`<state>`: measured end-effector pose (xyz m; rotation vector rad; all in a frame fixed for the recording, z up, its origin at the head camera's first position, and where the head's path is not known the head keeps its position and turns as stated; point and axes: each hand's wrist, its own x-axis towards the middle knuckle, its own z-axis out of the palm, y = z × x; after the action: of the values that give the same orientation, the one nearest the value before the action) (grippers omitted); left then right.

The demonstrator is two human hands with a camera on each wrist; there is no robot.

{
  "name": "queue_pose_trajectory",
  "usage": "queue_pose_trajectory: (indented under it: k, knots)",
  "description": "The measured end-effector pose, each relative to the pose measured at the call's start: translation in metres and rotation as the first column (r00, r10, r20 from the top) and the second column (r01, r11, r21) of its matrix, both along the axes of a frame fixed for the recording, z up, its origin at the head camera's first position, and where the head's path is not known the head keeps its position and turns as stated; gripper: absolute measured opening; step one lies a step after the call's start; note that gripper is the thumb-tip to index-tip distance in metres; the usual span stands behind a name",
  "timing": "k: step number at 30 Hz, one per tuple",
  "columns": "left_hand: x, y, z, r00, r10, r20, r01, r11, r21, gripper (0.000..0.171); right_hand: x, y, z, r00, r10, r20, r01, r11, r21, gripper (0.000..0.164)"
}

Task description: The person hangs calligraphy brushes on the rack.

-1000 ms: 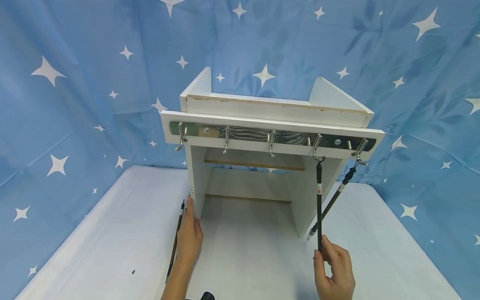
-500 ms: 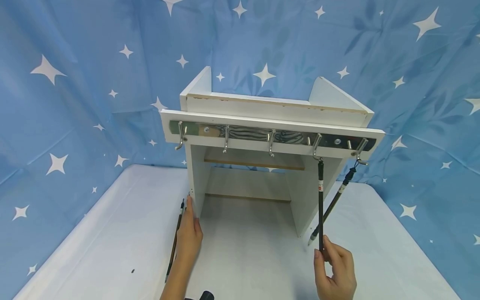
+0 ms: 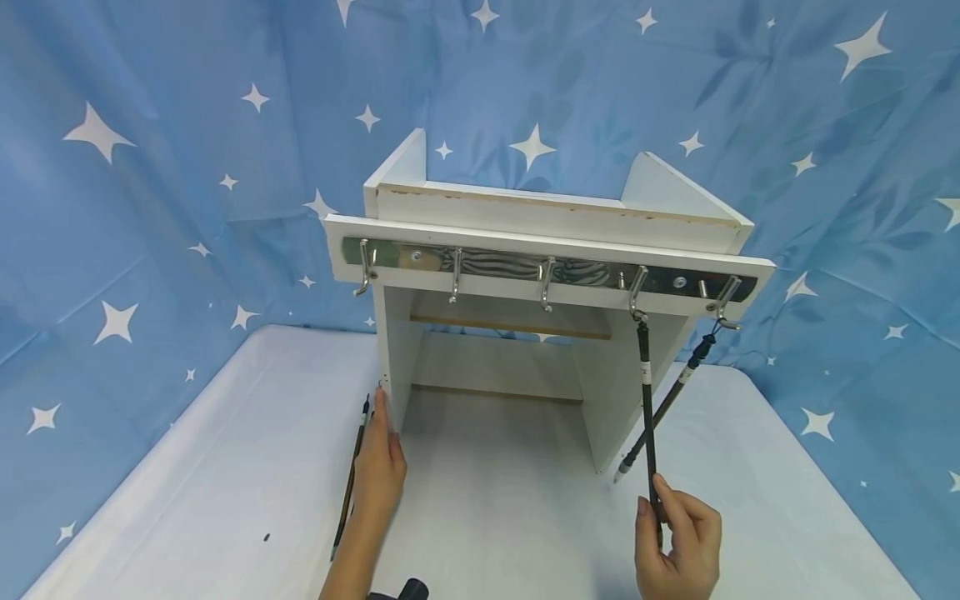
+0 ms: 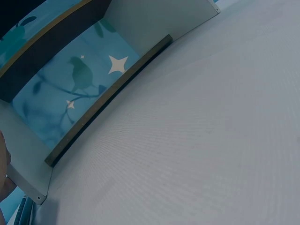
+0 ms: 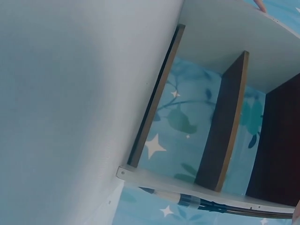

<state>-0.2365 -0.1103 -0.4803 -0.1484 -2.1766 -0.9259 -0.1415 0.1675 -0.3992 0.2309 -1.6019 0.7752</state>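
Observation:
A white wooden rack (image 3: 555, 208) with a metal strip of hooks stands on the white-covered table. My left hand (image 3: 377, 475) holds the front edge of its left side panel, thumb on the inner face and fingers outside. My right hand (image 3: 678, 542) pinches the lower part of a dark writing brush (image 3: 648, 408), whose loop end is at the fourth hook (image 3: 637, 290). Behind it, another brush (image 3: 681, 382) hangs slanted from the rightmost hook (image 3: 726, 304). In the right wrist view a pale brush tip (image 5: 166, 194) shows beyond the side panel (image 5: 197, 190).
Dark brushes (image 3: 351, 479) lie on the table (image 3: 225, 467) left of my left forearm. A small dark speck (image 3: 266, 537) is nearby. The three left hooks (image 3: 455, 279) hold nothing. A blue star-patterned curtain (image 3: 187, 167) hangs behind.
My right hand has moved slightly down and to the right, tilting the brush's lower end that way while its top stays at the hook. My left hand keeps its place on the rack.

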Motion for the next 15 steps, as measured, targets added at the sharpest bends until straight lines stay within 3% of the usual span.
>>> queue_pose_trajectory:
  k: [9, 15]
  knots:
    - [0.0006, 0.0008, 0.002, 1.0, -0.008, 0.018, 0.008, 1.0, 0.008, 0.075, 0.0009, -0.0003, 0.0004, 1.0, 0.001, 0.014, -0.001, 1.0, 0.007, 0.05]
    - [0.0004, 0.0003, 0.0015, 1.0, -0.007, -0.006, 0.007, 1.0, 0.0, 0.075, -0.0014, -0.001, -0.0009, 0.999, 0.029, -0.016, -0.029, 1.0, -0.003, 0.044]
